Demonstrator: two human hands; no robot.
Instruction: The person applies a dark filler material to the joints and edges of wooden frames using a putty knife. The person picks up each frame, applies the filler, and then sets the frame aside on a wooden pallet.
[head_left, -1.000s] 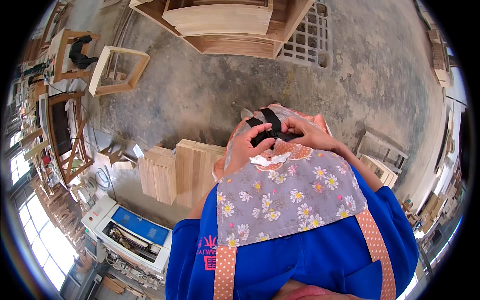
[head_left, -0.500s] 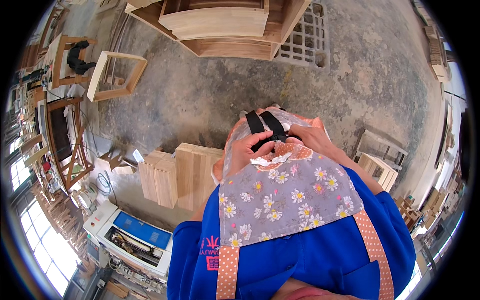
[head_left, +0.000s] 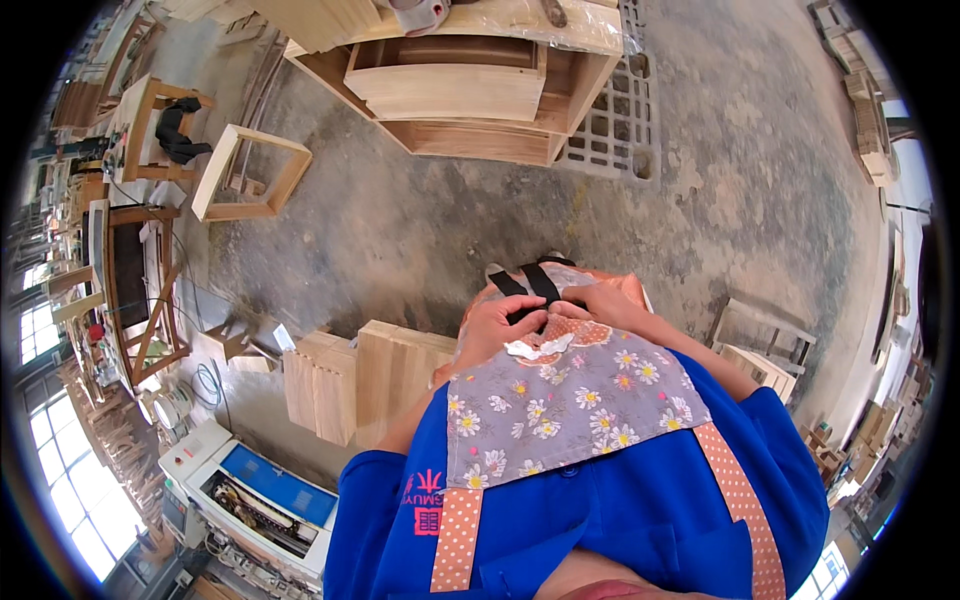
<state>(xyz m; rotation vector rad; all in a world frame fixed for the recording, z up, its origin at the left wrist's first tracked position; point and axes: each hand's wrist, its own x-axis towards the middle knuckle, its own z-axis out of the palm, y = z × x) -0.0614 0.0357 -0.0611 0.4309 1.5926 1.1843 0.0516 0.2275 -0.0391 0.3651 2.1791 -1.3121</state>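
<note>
Left hand (head_left: 492, 325): fingers curled, gripping the black straps (head_left: 540, 282)
Right hand (head_left: 612, 303): fingers bent just beside the left's — cannot tell whether they grip
Black straps: at the waist, near the flowered bib (head_left: 580, 405)
Wooden cabinet (head_left: 480, 141): well apart, ahead

Strap (head_left: 540, 284) between left grip (head_left: 490, 326) and right grip (head_left: 608, 304): matt webbing. Apron (head_left: 575, 405) just below both: matt printed cloth. Drawer front (head_left: 455, 95), ahead: smooth wood. Floor (head_left: 400, 230) between: rough concrete.

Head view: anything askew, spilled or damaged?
Floor looks worn: grey, blotched with paler patches. Nothing odd stands out at the black straps, by the left hand and right hand.
</note>
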